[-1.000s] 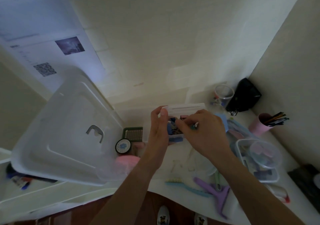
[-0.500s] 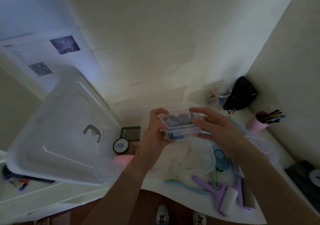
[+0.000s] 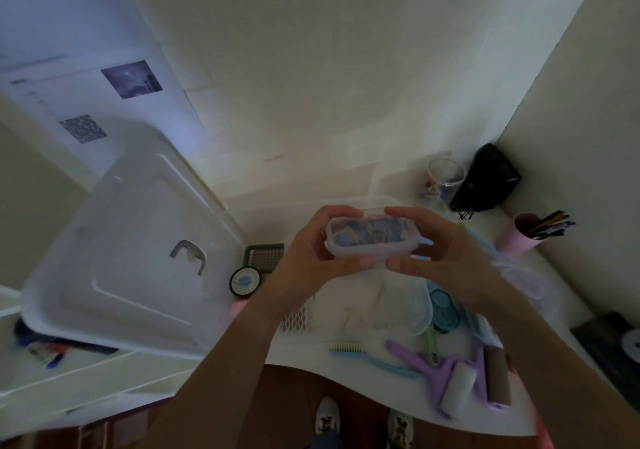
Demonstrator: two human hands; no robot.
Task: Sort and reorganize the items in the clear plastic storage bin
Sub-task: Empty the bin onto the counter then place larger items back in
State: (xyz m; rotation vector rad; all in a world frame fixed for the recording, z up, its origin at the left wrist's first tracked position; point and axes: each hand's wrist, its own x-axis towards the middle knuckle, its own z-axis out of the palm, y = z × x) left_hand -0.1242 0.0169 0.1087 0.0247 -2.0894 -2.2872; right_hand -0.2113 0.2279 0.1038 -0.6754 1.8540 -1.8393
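Note:
A small clear lidded container (image 3: 372,236) with blue and dark small items inside is held up above the table between both hands. My left hand (image 3: 311,258) grips its left end, thumb under and fingers over the top. My right hand (image 3: 436,251) holds its right end the same way. The clear plastic storage bin (image 3: 363,313) lies below the hands on the white table, its contents mostly hidden by my arms. The bin's large white lid (image 3: 131,261) leans tilted at the left.
A black round timer (image 3: 244,281) and green grid tool (image 3: 264,257) sit left of the bin. In front lie a blue comb (image 3: 367,358), purple squeegee (image 3: 433,376) and lint roller (image 3: 498,376). A glass jar (image 3: 445,178), black pouch (image 3: 488,178) and pink cup (image 3: 519,235) stand at the back right.
The small container's lid went from standing open to closed, and both hands lifted and turned the container so its top faces me. My right hand moved from its contents to its right end.

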